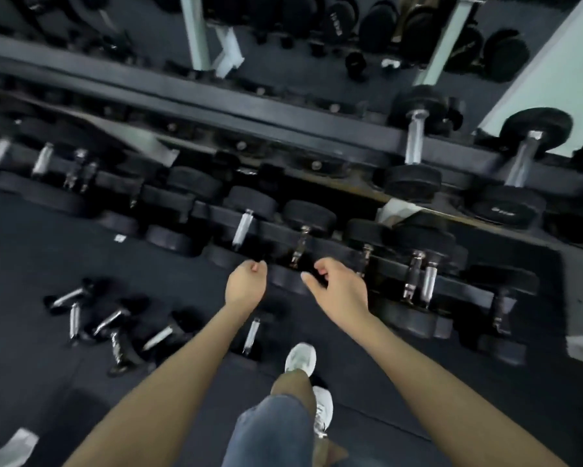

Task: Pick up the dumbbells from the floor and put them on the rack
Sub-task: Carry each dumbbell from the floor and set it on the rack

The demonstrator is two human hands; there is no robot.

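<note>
Several small dumbbells [108, 326] are seen lying in a loose heap on the floor [24, 264], well apart from the rack [283, 129]. One more dumbbell [251, 335] is seen lying alone just beside the left forearm, near a white shoe [300, 360]. How many lie in the heap cannot be told through the blur; at least four chrome handles are made out.

The lower tier [337, 246] of the rack is seen filled along most of its length, and two larger dumbbells [414, 146] are rested on the upper tier.

Nothing is held. The grip of the left hand [246, 281] is loosely curled and empty. The grip of the right hand [337, 288] is half open, thumb out, above a racked dumbbell head; whether it is touched cannot be told.

The task is judged to be partly done at best, with the floor pieces yet to be lifted and placed on the rack.
</note>
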